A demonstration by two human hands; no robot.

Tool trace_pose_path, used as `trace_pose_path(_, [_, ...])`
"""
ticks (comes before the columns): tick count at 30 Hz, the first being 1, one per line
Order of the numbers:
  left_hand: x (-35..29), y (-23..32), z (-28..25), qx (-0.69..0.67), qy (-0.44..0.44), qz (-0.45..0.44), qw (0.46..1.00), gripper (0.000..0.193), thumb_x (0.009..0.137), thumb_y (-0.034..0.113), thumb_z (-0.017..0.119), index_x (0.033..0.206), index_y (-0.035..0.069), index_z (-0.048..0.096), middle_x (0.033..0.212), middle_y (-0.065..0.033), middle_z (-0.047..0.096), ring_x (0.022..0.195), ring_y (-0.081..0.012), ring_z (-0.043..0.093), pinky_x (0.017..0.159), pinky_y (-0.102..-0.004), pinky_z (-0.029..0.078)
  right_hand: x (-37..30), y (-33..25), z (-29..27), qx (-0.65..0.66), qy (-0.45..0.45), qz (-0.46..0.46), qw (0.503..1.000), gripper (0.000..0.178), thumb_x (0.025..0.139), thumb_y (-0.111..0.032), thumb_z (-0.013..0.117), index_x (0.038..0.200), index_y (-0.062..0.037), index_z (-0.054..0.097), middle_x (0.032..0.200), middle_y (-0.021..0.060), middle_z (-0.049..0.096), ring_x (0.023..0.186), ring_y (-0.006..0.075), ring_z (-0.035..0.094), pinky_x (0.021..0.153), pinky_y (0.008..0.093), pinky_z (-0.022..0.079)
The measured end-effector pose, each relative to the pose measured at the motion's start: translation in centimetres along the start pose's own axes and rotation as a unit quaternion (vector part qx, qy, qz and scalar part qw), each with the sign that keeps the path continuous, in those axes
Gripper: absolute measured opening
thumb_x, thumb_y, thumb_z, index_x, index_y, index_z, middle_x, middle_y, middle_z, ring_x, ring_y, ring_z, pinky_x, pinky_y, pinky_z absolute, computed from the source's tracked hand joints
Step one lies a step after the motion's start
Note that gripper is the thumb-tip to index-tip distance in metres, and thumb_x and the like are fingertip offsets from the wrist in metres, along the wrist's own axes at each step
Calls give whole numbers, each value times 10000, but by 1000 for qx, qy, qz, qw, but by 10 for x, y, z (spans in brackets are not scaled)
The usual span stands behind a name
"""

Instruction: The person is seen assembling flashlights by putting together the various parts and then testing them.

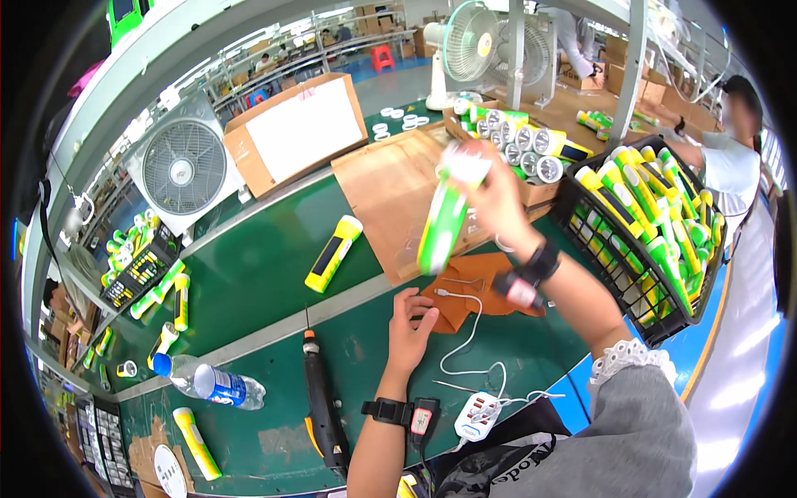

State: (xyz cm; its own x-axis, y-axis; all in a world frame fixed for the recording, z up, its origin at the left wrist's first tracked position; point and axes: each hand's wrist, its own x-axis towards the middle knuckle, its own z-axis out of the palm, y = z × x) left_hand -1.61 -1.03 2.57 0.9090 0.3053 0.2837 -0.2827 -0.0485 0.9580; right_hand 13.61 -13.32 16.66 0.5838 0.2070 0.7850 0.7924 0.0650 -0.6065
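Note:
My right hand (498, 199) is wrapped round the upper end of a green and white flashlight (444, 220), held tilted above the workbench and slightly blurred. Below it lies an orange cloth (455, 314) with the plug end of a white charging cable (475, 332) on top. At the cloth's left edge rests my left hand (408, 328), its fingers loosely bent, thumb apart, holding nothing. The cable runs to a white multi-port USB charger (477, 417). Farther left, a yellow flashlight (334, 254) with a dark panel lies on the green surface.
An electric screwdriver (322, 398) and a plastic bottle (212, 383) lie to the left. Flashlights fill a black crate (610, 257) at right and stand stacked in a cardboard box (538, 193) behind. A co-worker (730, 158) is at far right. A fan (183, 166) stands back left.

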Motion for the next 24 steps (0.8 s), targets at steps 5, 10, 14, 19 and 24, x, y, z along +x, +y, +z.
trace_pose_path(5, [5, -4, 0, 5, -30, -42, 999, 286, 889, 146, 504, 1128, 24, 405, 841, -87, 580, 703, -120, 551, 641, -247, 458, 98, 55, -85, -262, 102, -93, 955, 340, 781, -217, 663, 989, -30, 468, 880, 182, 600, 835, 315, 600, 708, 367, 466])
trace_pose_path(10, [4, -1, -4, 5, -37, -51, 998, 238, 905, 146, 466, 1107, 26, 423, 771, -71, 575, 653, -105, 527, 614, -243, 452, 127, 145, -114, -441, -69, 50, 893, 502, 782, -388, 627, 1079, -61, 387, 829, 238, 605, 833, 403, 576, 690, 462, 449])
trace_pose_path(14, [2, -5, -3, -19, -33, -51, 998, 243, 896, 133, 488, 1106, 24, 428, 759, -64, 591, 647, -90, 539, 600, -224, 453, 120, 186, -109, -493, -85, 51, 864, 593, 726, -327, 679, 1160, -81, 357, 1112, 264, 490, 851, 440, 564, 746, 474, 470])
trace_pose_path(19, [0, -4, -3, -20, -31, -71, 997, 229, 901, 126, 478, 1102, 27, 430, 767, -61, 594, 664, -87, 541, 611, -217, 453, 104, 190, -83, -626, -284, 112, 717, 577, 688, -263, 679, 1206, -130, 461, 1186, 161, 480, 1134, 359, 427, 868, 474, 408])
trace_pose_path(24, [4, -4, -2, -5, -36, -65, 997, 221, 904, 125, 479, 1094, 24, 432, 757, -59, 593, 651, -85, 540, 601, -215, 451, 109, 188, -66, -690, -353, 110, 622, 387, 808, -215, 449, 1181, -163, 541, 1245, 82, 500, 1258, 311, 308, 1004, 494, 201])
